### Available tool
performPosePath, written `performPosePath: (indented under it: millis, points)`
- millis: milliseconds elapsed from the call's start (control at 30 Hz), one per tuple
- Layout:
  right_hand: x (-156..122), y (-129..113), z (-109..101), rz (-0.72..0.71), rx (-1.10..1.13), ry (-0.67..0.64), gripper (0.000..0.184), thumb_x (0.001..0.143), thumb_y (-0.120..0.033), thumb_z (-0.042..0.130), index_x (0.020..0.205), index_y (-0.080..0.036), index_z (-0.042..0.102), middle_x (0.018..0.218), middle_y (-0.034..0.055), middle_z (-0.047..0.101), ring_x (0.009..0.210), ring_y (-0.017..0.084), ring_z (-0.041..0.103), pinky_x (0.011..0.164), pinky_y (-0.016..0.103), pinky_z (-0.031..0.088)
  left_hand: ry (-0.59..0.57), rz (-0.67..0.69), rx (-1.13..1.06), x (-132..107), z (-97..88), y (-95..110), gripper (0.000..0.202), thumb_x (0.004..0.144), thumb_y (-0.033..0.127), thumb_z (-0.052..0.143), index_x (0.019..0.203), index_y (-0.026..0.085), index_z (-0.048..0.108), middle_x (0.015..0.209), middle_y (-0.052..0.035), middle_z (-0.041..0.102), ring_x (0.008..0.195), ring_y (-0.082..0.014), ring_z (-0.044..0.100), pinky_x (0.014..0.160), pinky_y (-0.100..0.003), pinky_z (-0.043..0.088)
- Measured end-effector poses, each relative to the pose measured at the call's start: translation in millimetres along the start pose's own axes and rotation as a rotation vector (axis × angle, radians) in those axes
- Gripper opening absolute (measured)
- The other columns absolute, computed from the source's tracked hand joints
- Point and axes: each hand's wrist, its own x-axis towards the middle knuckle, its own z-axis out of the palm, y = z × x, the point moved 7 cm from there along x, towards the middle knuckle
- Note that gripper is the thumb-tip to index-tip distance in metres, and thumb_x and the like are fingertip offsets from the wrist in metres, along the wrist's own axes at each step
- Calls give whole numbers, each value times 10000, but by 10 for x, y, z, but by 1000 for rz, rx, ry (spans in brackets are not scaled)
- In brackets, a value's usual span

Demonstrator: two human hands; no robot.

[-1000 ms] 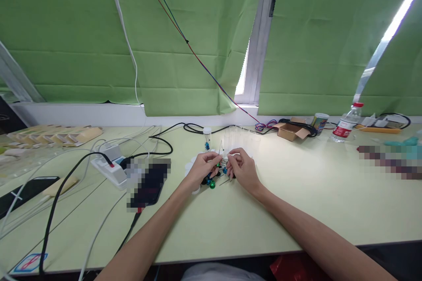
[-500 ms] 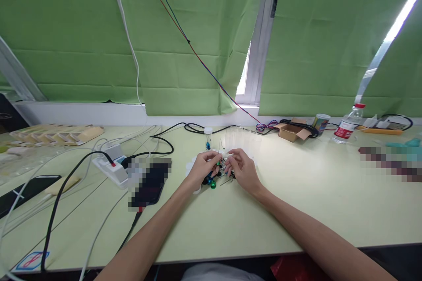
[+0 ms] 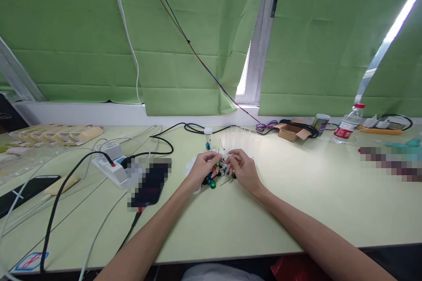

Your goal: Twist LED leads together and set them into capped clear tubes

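Observation:
My left hand is closed in a pinch above a small pile of parts, with a small green part with thin wire leads at its fingertips. Close beside it, my right hand has bent fingers drawn together over the pile; what they hold is too small to make out. Under and between the hands lie several blue, black and silvery pieces with wire legs. A shiny green round piece sits at the near side. Just behind stands a clear tube with a white cap and blue pieces inside.
More clear tubes stand behind my hands. Left are a phone, a white power strip and loose cables. An open cardboard box, a can and a water bottle stand at the back right.
My right fingers have shifted slightly over the pile, and a bluish piece now shows beside their tips. My left hand keeps its place and pinch.

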Motion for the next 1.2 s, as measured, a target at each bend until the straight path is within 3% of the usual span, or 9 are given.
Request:
performPosePath:
  millis: [300,500,833,1200]
  points:
    - [-2,-33,-16,17,-22,10,304,893,-504,525,894,-200,531,718,17,629,521,134,594,464,253,501,25,2,-28,-24,9,83,334,739,477,696,738,150,627,570,18,517,410,-64,438,401,-205,337]
    - [-11,-63,-19,34,-56,8,309,904,-498,514,820,-201,537,665,0,606,466,118,560,426,237,441,17,0,-24,-23,7,75,341,747,480,691,753,146,622,643,-7,563,428,-67,465,403,-210,349]
    - [-25,-104,-51,17,-220,34,351,909,-484,503,706,-199,528,500,-47,482,434,104,464,463,238,393,9,17,-8,-4,-13,33,340,778,483,664,769,146,615,628,-7,552,431,-67,457,417,-211,354]
    - [-6,-104,-57,3,-239,57,343,895,-478,521,711,-193,574,500,-36,499,423,115,473,471,256,406,12,-1,10,-10,-11,40,344,769,491,669,744,153,608,578,3,538,424,-76,462,414,-211,355]
